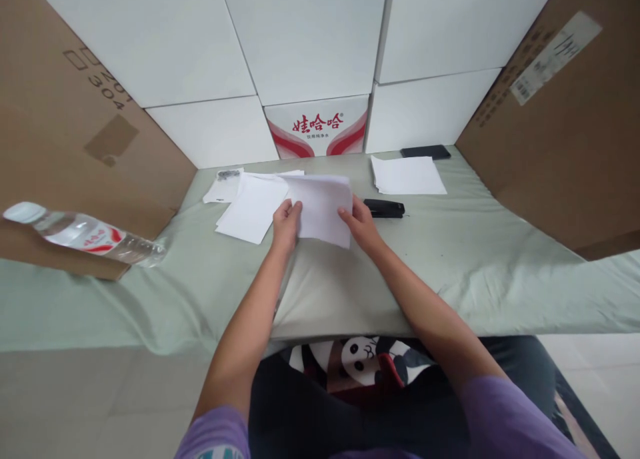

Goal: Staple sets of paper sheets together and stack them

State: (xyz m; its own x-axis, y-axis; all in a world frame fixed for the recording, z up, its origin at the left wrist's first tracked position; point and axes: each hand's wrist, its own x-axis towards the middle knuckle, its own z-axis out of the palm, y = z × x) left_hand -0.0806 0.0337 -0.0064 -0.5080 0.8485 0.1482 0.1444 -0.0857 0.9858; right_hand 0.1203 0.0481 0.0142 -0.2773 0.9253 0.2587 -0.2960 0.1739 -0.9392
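Both hands hold a small stack of white paper sheets [323, 202] just above the pale green cloth. My left hand [286, 224] grips the stack's lower left edge, thumb on top. My right hand [361, 224] pinches its lower right corner. A black stapler [384, 208] lies right beside my right hand. More loose white sheets [253, 209] lie spread under and to the left of the held stack.
A second paper pile [407, 175] and a black phone [425, 152] lie at the back right. A plastic water bottle [83, 235] lies on its side at the left. Cardboard boxes [570, 126] flank both sides; white boxes [310, 39] form the back wall. Small dark clips [228, 174] sit at the back left.
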